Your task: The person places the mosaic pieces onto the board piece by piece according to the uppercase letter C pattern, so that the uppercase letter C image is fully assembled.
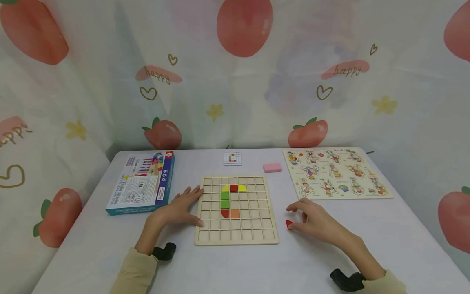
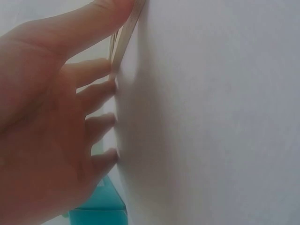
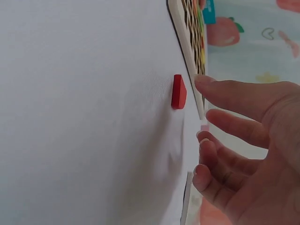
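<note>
A wooden grid board (image 1: 257, 232) lies mid-table. In its cells sit two yellow rounded pieces, a red square (image 1: 233, 188), two green squares (image 1: 225, 200), a red rounded piece (image 1: 225, 214) and an orange square (image 1: 235, 214). My left hand (image 1: 178, 210) rests at the board's left side, fingers spread, thumb and fingertips at its edge. Right of the board, a loose red piece with a curved side (image 3: 178, 92) lies on the white cloth. Just above it hovers my right hand (image 1: 312, 220), fingers loosely bent and thumb apart from the piece in the right wrist view.
Behind the board lie a small pattern card (image 1: 233, 159) and a pink block (image 1: 272, 168). A blue-and-white box (image 1: 141, 183) stands at the left. At the right back is a wooden puzzle board (image 1: 334, 173) with cartoon figures. A patterned curtain (image 1: 235, 90) hangs behind the table.
</note>
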The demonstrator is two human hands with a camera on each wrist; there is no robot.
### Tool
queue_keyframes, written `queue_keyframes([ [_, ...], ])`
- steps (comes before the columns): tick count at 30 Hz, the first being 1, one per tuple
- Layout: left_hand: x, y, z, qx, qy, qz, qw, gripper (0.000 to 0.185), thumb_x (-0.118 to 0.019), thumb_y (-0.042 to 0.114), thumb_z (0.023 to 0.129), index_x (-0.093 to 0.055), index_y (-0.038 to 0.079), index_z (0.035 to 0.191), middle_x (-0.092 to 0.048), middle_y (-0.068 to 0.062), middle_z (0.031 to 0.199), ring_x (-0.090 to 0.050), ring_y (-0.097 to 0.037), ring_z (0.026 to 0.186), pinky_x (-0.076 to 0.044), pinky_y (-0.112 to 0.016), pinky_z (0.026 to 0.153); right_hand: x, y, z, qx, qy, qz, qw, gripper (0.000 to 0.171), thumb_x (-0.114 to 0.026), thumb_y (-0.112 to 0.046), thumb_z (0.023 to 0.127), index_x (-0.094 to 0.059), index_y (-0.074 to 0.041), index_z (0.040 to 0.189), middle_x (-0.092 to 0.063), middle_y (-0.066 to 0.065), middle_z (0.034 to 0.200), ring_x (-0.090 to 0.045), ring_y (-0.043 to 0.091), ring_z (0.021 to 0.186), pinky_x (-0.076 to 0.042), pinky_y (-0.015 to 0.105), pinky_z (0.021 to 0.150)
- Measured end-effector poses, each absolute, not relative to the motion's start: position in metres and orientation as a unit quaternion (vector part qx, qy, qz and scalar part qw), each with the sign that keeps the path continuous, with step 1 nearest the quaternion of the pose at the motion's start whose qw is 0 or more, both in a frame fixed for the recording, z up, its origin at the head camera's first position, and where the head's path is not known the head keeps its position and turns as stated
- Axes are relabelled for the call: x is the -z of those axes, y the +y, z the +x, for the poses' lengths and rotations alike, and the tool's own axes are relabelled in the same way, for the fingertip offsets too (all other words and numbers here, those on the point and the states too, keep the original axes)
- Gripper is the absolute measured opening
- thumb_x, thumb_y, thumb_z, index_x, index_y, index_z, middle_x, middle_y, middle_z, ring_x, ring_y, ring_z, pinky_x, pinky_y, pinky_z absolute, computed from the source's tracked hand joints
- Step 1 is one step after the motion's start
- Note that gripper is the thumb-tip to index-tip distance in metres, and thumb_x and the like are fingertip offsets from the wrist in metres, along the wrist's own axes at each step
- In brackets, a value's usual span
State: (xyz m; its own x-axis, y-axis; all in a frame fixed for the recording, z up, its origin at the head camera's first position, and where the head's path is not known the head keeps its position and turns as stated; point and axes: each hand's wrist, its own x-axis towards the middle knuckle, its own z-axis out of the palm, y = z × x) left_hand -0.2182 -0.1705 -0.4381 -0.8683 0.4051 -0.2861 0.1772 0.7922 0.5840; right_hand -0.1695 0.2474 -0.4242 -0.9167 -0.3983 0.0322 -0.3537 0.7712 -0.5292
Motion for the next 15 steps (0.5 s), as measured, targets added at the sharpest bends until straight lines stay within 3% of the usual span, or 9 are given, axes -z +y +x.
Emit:
queue_keyframes([
  [3, 0.437, -0.170, -0.218, -0.280, 0.925, 0.158, 0.202, 0.107, -0.088, 0.039, 0.080, -0.028, 0.010, 0.164, -0.016, -0.012, 0.173, -0.002, -0.040, 0.160, -0.003, -0.062, 0.128, 0.425, 0.257, -0.166, 0.267, 0.946, -0.176, 0.051, 0.042, -0.089, -0.022, 0.080, -0.072, -0.009, 0.116, -0.064, 0.004, 0.112, -0.048, 0.010, 0.077, -0.044, 0.021, 0.064],
  [8, 0.437, -0.170, -0.218, -0.282, 0.925, 0.157, 0.202, 0.108, -0.088, 0.039, 0.079, -0.027, 0.010, 0.163, -0.016, -0.012, 0.173, -0.002, -0.041, 0.160, -0.003, -0.063, 0.127, 0.429, 0.265, -0.162, 0.265, 0.948, -0.159, 0.074, 0.046, -0.089, -0.025, 0.079, -0.070, -0.008, 0.117, -0.057, 0.002, 0.103, -0.046, 0.008, 0.073, -0.041, 0.021, 0.060],
  [15, 0.441, -0.172, -0.220, -0.284, 0.923, 0.161, 0.202, 0.108, -0.088, 0.040, 0.078, -0.028, 0.011, 0.163, -0.016, -0.012, 0.173, -0.002, -0.041, 0.160, -0.002, -0.064, 0.127, 0.434, 0.266, -0.161, 0.272, 0.944, -0.171, 0.078, 0.028, -0.085, -0.014, 0.084, -0.072, -0.010, 0.108, -0.058, -0.002, 0.099, -0.048, 0.007, 0.075, -0.044, 0.019, 0.062],
])
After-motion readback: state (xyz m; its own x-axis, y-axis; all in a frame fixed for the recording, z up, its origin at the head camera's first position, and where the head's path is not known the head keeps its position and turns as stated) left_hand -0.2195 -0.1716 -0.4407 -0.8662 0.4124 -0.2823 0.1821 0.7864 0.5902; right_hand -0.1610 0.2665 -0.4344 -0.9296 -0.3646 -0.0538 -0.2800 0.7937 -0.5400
